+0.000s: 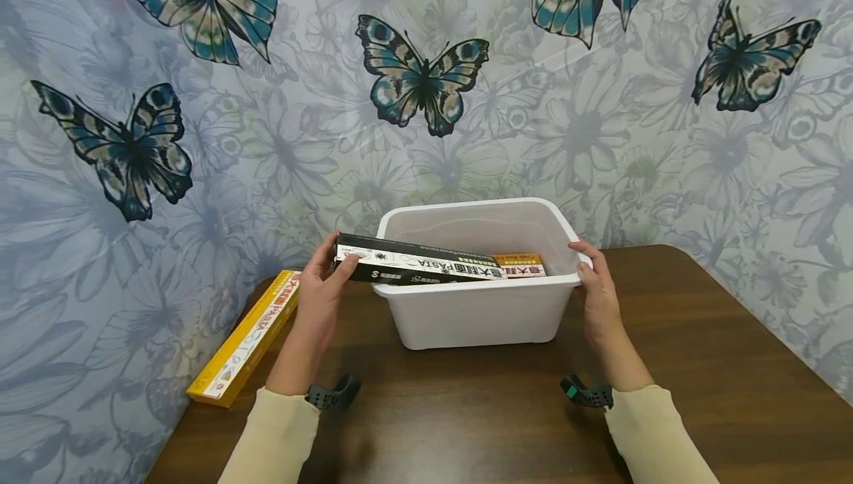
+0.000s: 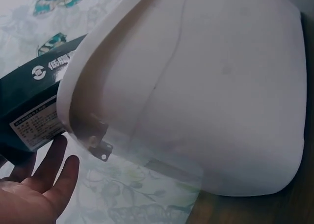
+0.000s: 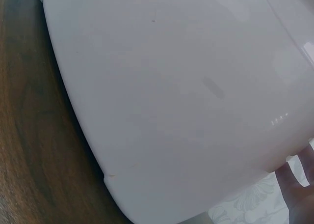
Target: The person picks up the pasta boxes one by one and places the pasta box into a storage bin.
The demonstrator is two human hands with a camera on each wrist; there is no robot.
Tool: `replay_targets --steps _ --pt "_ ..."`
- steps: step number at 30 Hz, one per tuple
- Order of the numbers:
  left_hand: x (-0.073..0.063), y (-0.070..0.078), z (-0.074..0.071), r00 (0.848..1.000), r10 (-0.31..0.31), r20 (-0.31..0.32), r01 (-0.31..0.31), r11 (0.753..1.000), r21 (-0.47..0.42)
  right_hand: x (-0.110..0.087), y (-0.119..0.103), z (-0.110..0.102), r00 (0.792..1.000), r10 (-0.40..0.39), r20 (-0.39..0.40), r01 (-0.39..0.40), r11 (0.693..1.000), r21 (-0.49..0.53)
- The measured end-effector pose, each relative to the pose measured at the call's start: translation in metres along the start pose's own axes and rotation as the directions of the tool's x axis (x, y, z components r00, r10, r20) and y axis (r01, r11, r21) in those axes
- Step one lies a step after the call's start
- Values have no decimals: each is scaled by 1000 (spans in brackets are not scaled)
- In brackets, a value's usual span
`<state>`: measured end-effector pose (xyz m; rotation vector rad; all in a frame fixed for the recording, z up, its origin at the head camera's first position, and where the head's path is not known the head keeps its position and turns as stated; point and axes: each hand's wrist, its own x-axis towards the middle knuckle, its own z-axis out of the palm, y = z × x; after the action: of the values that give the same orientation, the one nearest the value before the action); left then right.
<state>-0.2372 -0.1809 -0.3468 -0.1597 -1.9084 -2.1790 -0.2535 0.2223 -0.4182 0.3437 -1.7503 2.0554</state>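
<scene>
A long black pasta box (image 1: 413, 260) slants over the left rim of a white plastic tub (image 1: 476, 314), its right end lowered inside. My left hand (image 1: 321, 295) grips the box's left end, thumb on the front face and fingers behind. The left wrist view shows the dark box (image 2: 39, 96) jutting past the tub's rim, the fingers beneath it. With fingers and thumb, my right hand (image 1: 600, 295) holds the tub's right rim. Inside the tub, an orange-and-white box (image 1: 523, 266) is partly visible behind the front wall; its lower part is hidden.
A yellow pasta box (image 1: 249, 340) lies at the left edge of the brown wooden table (image 1: 453, 410), left of my left forearm. Behind the table hangs a floral backdrop (image 1: 426, 166) with butterflies. Dark bands (image 1: 333, 393) circle both wrists.
</scene>
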Motion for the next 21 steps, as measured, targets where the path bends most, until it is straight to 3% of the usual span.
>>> replay_targets --steps 21 --pt "18 -22 22 994 -49 95 33 986 165 0 2 -1 1000 -12 -3 12 1000 12"
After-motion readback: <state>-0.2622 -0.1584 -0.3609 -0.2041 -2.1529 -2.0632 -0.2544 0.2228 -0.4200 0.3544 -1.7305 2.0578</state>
